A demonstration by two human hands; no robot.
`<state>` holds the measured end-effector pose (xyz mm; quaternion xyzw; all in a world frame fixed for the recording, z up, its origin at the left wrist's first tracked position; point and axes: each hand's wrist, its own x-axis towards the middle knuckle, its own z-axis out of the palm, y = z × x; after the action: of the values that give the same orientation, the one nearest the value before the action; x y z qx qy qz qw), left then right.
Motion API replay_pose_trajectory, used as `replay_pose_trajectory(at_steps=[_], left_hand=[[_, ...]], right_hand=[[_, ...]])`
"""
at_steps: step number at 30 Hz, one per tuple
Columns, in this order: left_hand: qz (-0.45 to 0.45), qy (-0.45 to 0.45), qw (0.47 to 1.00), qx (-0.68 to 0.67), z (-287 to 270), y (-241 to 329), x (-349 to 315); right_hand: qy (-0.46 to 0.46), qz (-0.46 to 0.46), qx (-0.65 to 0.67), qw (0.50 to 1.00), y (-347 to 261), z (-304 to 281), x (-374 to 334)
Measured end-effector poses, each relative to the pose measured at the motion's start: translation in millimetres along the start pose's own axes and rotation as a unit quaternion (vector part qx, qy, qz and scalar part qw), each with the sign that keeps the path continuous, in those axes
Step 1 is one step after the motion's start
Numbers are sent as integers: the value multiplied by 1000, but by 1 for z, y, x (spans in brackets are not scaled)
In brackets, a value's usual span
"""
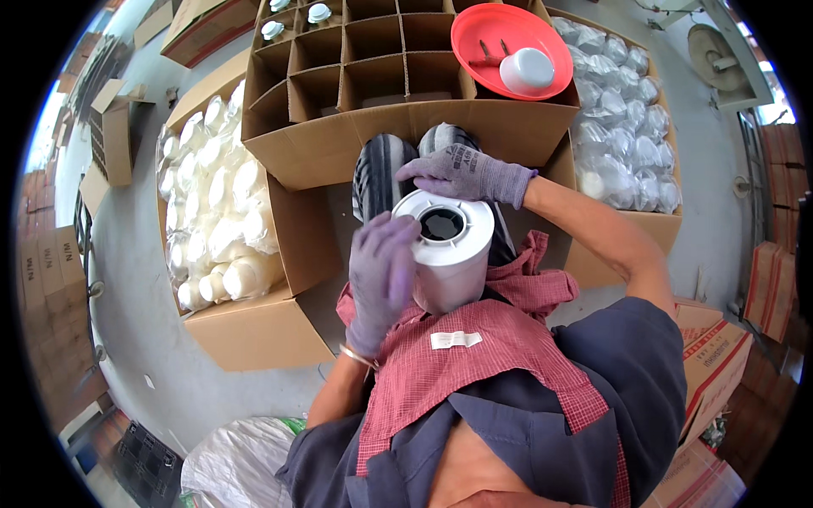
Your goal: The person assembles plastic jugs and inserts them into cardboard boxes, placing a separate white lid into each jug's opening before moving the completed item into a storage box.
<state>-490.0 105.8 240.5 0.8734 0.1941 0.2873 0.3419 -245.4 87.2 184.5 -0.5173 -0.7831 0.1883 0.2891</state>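
A white cylindrical container (453,284) stands upright at my lap, with a wide ring-shaped top and a dark round opening in its middle. My right hand (461,172), in a grey-purple knit glove, lies over the far edge of that top with its fingers stretched out to the left. Beside the container's left side is my left hand (379,275), gloved alike and blurred by motion. Its fingers point up and look spread, with nothing seen in them; whether they touch the container I cannot tell.
Ahead stands a divided cardboard box (406,127) with several white-capped bottles at its far left. On its right corner rests a red bowl (542,34) holding a white cap (528,71) and dark screws. Boxes of plastic-wrapped white items (212,195) and clear-wrapped items (622,110) flank me.
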Motion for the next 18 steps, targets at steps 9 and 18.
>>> replay_pose_trajectory(at_steps=[9, 18], left_hand=[[-93, -52, 940, -324, 24, -51, 22], [29, -52, 997, 43, -14, 39, -19]], right_hand=[[88, 217, -18, 972, -58, 10, -32], [-111, 39, 46, 992, -21, 5, 38]])
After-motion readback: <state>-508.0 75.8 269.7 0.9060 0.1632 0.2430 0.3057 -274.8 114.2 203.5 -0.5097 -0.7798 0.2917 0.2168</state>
